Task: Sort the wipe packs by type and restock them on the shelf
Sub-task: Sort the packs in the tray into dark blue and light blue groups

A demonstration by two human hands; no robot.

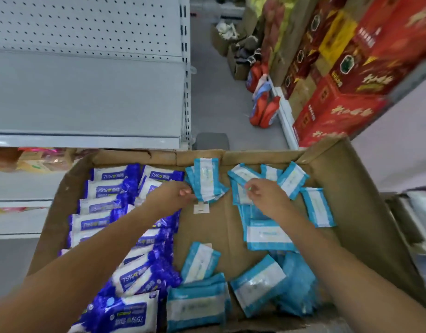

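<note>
Left hand (175,194) first: your fingers were curled round the left edge of the stack of light-blue wipe packs (207,181) at the far middle of the cardboard box (255,156), thumb tucked in at the near side, so it read as a proper hold and not just a touch. Your right hand (264,195) was bent down onto a single light-blue wipe pack (239,197) just to the right of that stack. The fingertips looked pinched on it, though the blur made that one less sure. Both the stack and the pack lay with their long axis running away from you, more or less parallel, with bare cardboard between them. So the lone pack sat to the right of the stack, and I'd guess sliding it left onto the pile was what the next move turned on. The dark-blue 75% alcohol wipe packs (106,188) were already lined up in rows along the box's left side, under your left forearm. More light-blue ones lay scattered near and right of you. The grey shelf (87,97) sat beyond the box's far wall, up and to the left, nothing on its board, and your left hand was the nearer one to it.
</note>
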